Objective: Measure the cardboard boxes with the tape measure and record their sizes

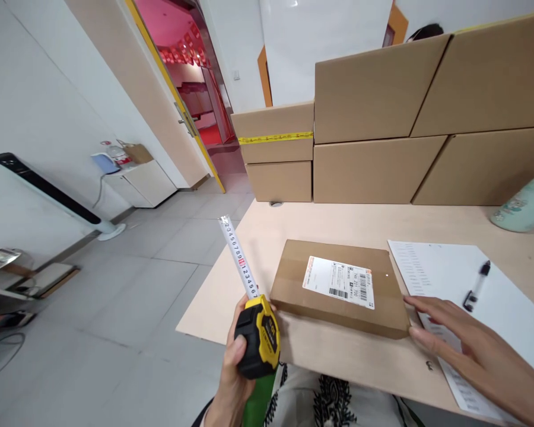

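In the head view, my left hand (234,367) is wrapped round a yellow and black tape measure (258,339). Its white blade (239,256) sticks out several numbers long, pointing up and away past the table's left edge. Just to the right lies a flat brown cardboard box (338,284) with a white shipping label (339,281) on top. My right hand (465,341) rests by the box's right side, fingers stretched and apart, fingertips at its edge. Under that hand are printed paper sheets (454,267), with a black-capped pen (477,286) lying on them.
Large cardboard boxes (378,107) stand stacked along the back of the table (289,219); one smaller box bears yellow tape (276,138). A pale green bottle (523,204) stands at the right. The top of a person's head (427,31) shows behind the boxes. Tiled floor lies left.
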{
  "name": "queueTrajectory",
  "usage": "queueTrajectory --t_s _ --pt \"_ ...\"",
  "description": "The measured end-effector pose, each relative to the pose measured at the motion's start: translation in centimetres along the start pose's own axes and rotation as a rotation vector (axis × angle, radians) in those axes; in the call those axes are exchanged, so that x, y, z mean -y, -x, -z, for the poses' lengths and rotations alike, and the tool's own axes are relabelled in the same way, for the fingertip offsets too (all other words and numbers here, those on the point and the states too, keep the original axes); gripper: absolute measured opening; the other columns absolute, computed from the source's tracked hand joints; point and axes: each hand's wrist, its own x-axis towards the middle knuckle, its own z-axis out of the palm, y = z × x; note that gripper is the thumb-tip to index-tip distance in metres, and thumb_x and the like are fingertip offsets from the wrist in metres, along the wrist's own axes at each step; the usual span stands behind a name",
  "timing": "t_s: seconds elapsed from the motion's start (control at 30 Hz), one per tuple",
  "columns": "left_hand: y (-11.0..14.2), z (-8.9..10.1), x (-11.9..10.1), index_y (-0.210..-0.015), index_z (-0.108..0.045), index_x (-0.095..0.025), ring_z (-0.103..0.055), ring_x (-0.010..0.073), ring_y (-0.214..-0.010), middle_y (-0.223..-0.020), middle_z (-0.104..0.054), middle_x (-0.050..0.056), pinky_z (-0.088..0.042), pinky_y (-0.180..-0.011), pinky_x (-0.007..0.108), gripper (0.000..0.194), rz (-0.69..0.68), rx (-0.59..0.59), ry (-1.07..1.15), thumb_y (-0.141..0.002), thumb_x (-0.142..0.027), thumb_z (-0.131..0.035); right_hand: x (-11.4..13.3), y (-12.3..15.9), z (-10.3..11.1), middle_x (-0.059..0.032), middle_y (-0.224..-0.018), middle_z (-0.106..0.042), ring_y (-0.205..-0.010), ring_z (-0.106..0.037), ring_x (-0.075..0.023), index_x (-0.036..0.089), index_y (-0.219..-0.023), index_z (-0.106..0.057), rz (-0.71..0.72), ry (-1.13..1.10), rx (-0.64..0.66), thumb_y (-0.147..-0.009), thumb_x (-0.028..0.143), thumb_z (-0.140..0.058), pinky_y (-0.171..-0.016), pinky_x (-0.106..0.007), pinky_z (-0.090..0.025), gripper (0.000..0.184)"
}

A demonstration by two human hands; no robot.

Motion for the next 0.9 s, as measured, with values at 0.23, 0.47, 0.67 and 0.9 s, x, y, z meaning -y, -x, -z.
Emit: queueTrajectory --t_s 0.23,0.47,0.67,0.9 --pt "-0.7 -1.8 -0.9 -0.113 -0.067 -0.027 -0.064 0.0293 -0.101 -0.101 -0.071 0.005 -0.053 -0.086 0.039 0.051 -0.017 0.015 0.063 -0.067 -0.048 -0.071 2.3 0.8 -2.4 -0.0116 -0.133 -0.061 -0.110 -0.064 -0.0360 0.034 -0.155 -0.015 0.044 0.112 -0.090 -0.085 0.054 -0.055 -0.079 -0.046 -0.057 0.083" --pt "-4.6 -6.2 -5.2 -0.111 -0.068 -0.020 -0.067 0.0334 -0.096 -0.100 -0.073 0.011 -0.057 -0.081 0.048 0.053 -0.092 0.143 0.096 -0.068 -0.051 -0.067 2.8 -5.9 2.0 -0.0134 -0.109 -0.067 -0.093 -0.063 -0.0345 0.027 -0.142 -0.038 0.163 0.269 -0.175 -0.083 0.060 -0.052 -0.067 -0.040 -0.048 0.070" --pt "-5.7 -9.3 -7.9 -0.097 -0.072 -0.016 -0.068 0.0291 -0.091 -0.102 -0.074 0.009 -0.056 -0.086 0.050 0.038 0.043 0.178 0.071 -0.073 -0.045 -0.065 4.7 -11.1 5.3 -0.0050 -0.078 -0.068 -0.068 -0.063 -0.0275 0.026 -0.111 -0.055 0.010 0.336 -0.069 -0.068 0.071 -0.063 -0.053 -0.033 -0.038 0.063" --pt "-2.6 -8.6 -7.1 -0.110 -0.069 -0.021 -0.066 0.0258 -0.094 -0.101 -0.071 0.010 -0.052 -0.083 0.041 0.041 0.671 0.616 0.083 -0.074 -0.041 -0.063 5.6 -10.9 5.2 -0.0035 -0.059 -0.063 -0.054 -0.061 -0.0258 0.026 -0.091 -0.056 -0.057 0.390 -0.083 -0.065 0.082 -0.053 -0.048 -0.032 -0.031 0.061"
